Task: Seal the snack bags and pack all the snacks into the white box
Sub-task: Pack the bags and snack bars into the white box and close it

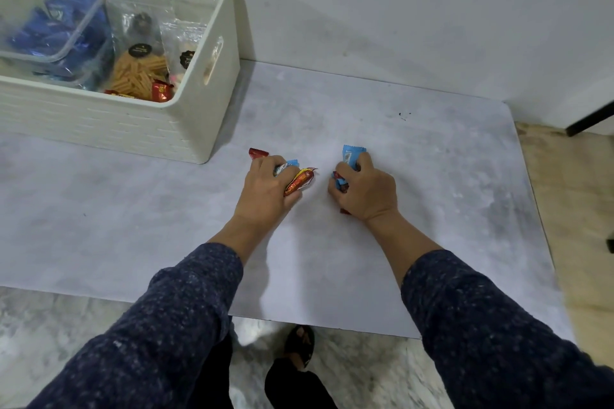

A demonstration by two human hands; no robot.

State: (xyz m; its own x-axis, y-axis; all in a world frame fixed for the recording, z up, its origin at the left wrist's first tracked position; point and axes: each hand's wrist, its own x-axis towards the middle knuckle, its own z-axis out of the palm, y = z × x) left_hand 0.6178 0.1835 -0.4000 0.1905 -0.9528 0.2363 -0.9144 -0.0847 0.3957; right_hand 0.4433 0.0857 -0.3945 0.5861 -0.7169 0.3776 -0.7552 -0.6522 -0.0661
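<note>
White box point(199, 103) w/ bagged snacks point(139, 71) inside, left hand point(265, 189) & right hand point(365, 191) – both clutching wrapped candies point(299, 181)

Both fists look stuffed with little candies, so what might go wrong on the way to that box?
The left hand holds several wrapped candies loosely, with ends sticking out; one may slip from its grip. The right hand is equally full, its blue packet poking up. The white box already holds snack bags, so dropped candies might bounce off them.
</note>
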